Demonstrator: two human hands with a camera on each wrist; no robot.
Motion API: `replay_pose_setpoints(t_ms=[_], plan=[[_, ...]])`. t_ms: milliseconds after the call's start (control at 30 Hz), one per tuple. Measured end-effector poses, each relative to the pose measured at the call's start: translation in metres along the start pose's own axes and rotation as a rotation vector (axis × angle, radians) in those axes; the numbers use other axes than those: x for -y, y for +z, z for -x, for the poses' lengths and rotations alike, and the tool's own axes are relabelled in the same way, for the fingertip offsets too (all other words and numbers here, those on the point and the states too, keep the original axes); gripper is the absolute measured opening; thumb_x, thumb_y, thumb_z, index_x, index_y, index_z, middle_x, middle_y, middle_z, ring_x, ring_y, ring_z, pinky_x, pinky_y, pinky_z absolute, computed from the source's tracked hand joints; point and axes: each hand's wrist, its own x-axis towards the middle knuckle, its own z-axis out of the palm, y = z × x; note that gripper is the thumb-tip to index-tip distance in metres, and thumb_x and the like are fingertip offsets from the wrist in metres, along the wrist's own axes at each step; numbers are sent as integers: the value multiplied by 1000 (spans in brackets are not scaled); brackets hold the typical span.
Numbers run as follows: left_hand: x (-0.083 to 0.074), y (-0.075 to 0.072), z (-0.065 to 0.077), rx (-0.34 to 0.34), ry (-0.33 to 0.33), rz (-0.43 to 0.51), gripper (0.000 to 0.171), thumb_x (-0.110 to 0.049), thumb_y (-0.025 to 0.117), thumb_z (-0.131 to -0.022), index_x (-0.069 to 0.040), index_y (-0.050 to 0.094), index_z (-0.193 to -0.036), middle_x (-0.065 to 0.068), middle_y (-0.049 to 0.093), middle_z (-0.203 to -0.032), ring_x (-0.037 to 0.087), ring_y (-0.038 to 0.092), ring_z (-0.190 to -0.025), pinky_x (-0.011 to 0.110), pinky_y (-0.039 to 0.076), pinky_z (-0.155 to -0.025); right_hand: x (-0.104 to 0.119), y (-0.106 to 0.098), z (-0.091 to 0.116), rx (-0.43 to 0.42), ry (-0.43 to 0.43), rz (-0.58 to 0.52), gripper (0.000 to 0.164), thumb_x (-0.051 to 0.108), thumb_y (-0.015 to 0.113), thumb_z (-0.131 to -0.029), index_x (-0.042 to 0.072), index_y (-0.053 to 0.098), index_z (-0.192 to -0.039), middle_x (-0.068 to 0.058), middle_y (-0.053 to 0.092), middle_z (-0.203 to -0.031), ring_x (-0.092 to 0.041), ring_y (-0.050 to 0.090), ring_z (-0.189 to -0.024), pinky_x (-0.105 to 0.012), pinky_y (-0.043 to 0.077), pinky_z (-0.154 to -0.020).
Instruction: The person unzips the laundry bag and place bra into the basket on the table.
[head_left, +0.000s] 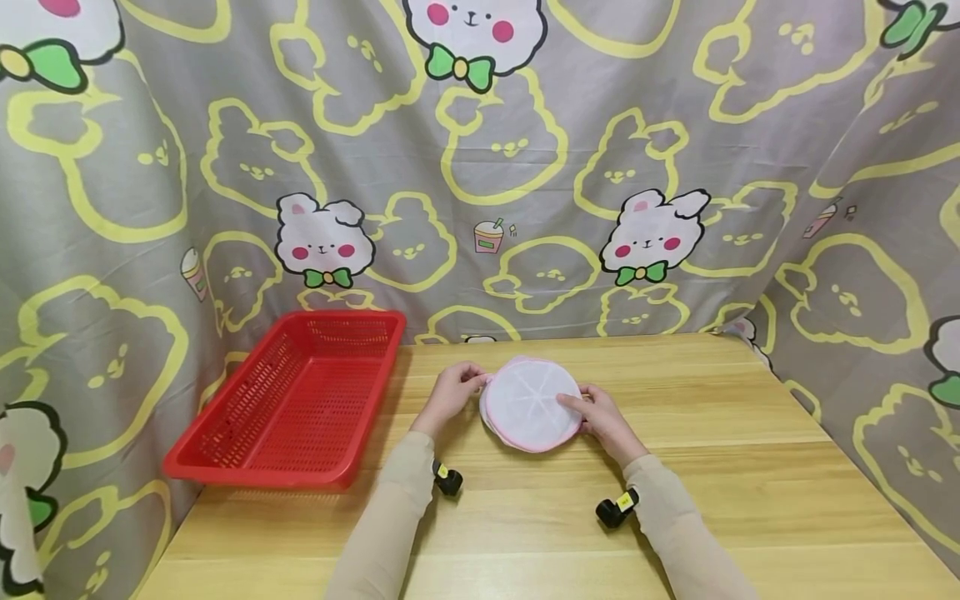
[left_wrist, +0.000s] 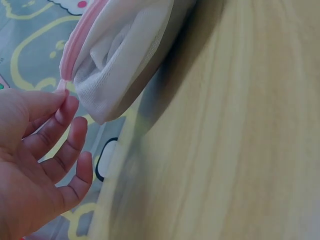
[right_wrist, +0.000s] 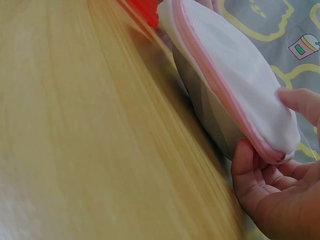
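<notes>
Pouch of round white fabric (head_left: 534,407), rimmed by a pink zip (right_wrist: 215,80), is just below the centre of the head frame, over the pale wooden bench (head_left: 750,467). Its seamed face turns upward; the near-circular outline gives no clear long axis there, though the right wrist frame shows it slanting from upper left to lower right. Of the hands, the left hand (head_left: 452,397) pinches the pink zip end with thumb and forefinger, other fingers loosely bent; the right hand (head_left: 606,421) grips the opposite edge, thumb above, fingers beneath. Forearms in beige sleeves (head_left: 397,517) angle up from the bottom edge. A red perforated plastic basket (head_left: 255,477) is at left.
</notes>
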Motion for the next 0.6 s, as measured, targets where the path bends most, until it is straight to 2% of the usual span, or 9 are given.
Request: replay_pose_setpoints(t_ms=[167,400,600], plan=[[-3,1,-5,1,10,-24,14,-20,64,-94,-7,69,-95,6,68,-84,17,62,-80,25,47,-70,1,-1,0,13,-2,-17,48,24,66,-93,-5,44,-125,1,58,-87,-6,60,-70,-22,52,-61],[-7,4,-10,1,28,-45,15,-22,66,-93,-7,70,-93,6,69,-84,10,60,-76,24,47,-71,-1,0,2,-22,-4,-4,47,32,69,-91,0,48,-118,2,57,-85,-5,57,-67,-19,48,-58],[-8,5,-12,-4,47,-46,14,-20,68,-92,-7,69,-91,7,69,-85,9,60,-75,23,48,-71,-2,1,1,-20,-2,11,45,31,68,-91,-1,48,-116,3,59,-83,-5,56,-67,-19,46,-56]])
